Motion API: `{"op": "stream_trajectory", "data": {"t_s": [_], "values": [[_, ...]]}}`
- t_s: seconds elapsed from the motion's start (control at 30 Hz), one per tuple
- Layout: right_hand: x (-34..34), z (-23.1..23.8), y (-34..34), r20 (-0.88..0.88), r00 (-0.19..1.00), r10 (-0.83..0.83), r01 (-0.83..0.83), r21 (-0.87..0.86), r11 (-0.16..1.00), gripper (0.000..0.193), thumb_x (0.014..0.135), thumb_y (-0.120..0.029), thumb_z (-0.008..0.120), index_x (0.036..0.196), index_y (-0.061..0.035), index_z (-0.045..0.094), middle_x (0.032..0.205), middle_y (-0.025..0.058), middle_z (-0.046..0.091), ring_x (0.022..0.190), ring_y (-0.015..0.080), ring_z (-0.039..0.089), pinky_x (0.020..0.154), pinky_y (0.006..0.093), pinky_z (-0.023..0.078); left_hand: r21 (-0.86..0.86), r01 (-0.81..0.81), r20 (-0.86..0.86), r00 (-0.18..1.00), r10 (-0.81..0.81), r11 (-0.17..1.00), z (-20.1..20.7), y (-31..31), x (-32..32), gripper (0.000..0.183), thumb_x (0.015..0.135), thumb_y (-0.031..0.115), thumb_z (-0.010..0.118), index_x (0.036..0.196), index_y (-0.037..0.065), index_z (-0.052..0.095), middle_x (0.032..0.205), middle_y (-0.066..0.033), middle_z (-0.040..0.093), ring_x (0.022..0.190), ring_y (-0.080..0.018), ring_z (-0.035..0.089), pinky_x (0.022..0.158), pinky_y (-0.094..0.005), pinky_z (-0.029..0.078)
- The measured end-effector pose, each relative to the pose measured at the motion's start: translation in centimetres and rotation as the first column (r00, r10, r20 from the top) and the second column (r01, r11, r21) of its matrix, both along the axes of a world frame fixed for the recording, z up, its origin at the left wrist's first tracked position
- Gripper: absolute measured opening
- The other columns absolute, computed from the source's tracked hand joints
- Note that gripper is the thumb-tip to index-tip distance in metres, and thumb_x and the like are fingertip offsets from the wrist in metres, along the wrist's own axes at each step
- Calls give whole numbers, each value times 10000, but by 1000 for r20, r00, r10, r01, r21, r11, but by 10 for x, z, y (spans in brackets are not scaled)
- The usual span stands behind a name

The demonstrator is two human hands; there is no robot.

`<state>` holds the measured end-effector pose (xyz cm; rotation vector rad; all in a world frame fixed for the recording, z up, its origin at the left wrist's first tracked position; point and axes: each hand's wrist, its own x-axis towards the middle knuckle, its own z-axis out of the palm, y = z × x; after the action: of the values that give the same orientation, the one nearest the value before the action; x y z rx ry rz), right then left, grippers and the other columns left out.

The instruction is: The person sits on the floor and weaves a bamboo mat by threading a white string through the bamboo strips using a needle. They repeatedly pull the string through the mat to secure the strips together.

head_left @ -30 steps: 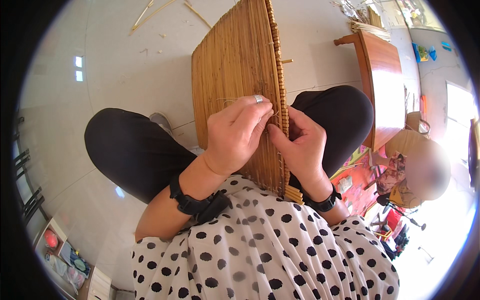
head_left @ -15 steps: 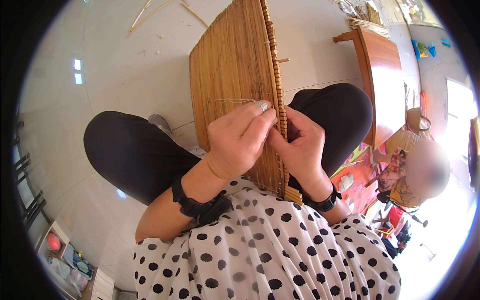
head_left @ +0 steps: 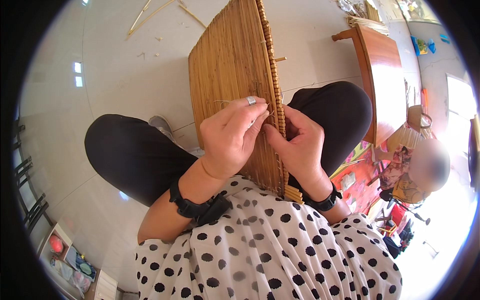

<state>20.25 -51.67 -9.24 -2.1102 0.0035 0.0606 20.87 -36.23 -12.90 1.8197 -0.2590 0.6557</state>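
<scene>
A brown panel of reed-like stalks (head_left: 225,55) stands between my knees, its right side lined with a row of cut stalk ends. Close to that edge, my left hand (head_left: 230,135), with a ring on one finger, pinches a thin pale thread; a small loop of it shows by the fingertips. More of the thread (head_left: 220,102) lies over the panel beyond the knuckles. My right hand (head_left: 302,142) grips the edge, thumb on the near face and fingers behind, partly hidden. Whether a needle is in my left fingers cannot be made out.
Loose stalks (head_left: 150,17) lie on the tiled floor ahead. A wooden table (head_left: 380,85) stands to the right, with a bundle of stalks (head_left: 367,25) beyond it. Another person (head_left: 400,172) sits at far right. Some stalk ends (head_left: 294,194) protrude near my lap.
My left hand has drawn slightly left, away from the panel's edge, and the thread loop now shows by its fingertips. My right hand keeps its grip on the edge.
</scene>
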Motion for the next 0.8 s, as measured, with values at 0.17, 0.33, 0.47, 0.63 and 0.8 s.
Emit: {"op": "stream_trajectory", "data": {"t_s": [0.17, 0.33, 0.47, 0.63, 0.8], "values": [[-1, -5, -1, -3, 1000, -3, 3, 57, 998, 332, 769, -59, 798, 1078, 25, 711, 707, 69, 602, 604, 102, 535, 578, 258, 482, 0, -5, 2, 1000, 5, 1000, 1, -2, 2, 210, 810, -7, 812, 986, 30, 702, 930, -122, 726, 756, -276, 724, 633, -333, 589], [1, 1, 2, 20, 1000, 11, -12, 43, 999, 312, 770, -51, 794, 1060, 24, 707, 713, 81, 604, 602, 120, 543, 580, 267, 486, 47, 31, -4, 1000, -30, 998, 4, -2, -1, 209, 827, -46, 786, 1012, 0, 700, 954, -157, 728, 792, -290, 729, 680, -324, 597], [2, 11, 4, 53, 997, 63, -60, -60, 996, 263, 780, -44, 781, 1022, 18, 698, 729, 98, 618, 606, 153, 561, 588, 275, 493, 171, 6, 63, 998, -17, 985, 5, -4, -5, 233, 799, -57, 788, 1012, -7, 708, 975, -164, 729, 800, -301, 733, 690, -335, 605], [4, 16, 6, 66, 995, 72, -67, -68, 995, 228, 790, -48, 767, 997, 9, 689, 745, 111, 629, 617, 179, 583, 595, 289, 497, 251, -29, 125, 992, -3, 968, 4, -7, -6, 244, 776, -47, 792, 1004, -9, 714, 996, -151, 732, 795, -293, 738, 683, -338, 609], [5, 14, 5, 92, 993, 69, -58, -110, 992, 229, 792, -50, 761, 1005, 6, 696, 746, 112, 631, 616, 182, 584, 597, 293, 499, 253, -17, 123, 992, -15, 967, 3, -7, -3, 230, 774, -35, 781, 992, -7, 712, 985, -148, 728, 794, -291, 736, 680, -329, 609]]}}
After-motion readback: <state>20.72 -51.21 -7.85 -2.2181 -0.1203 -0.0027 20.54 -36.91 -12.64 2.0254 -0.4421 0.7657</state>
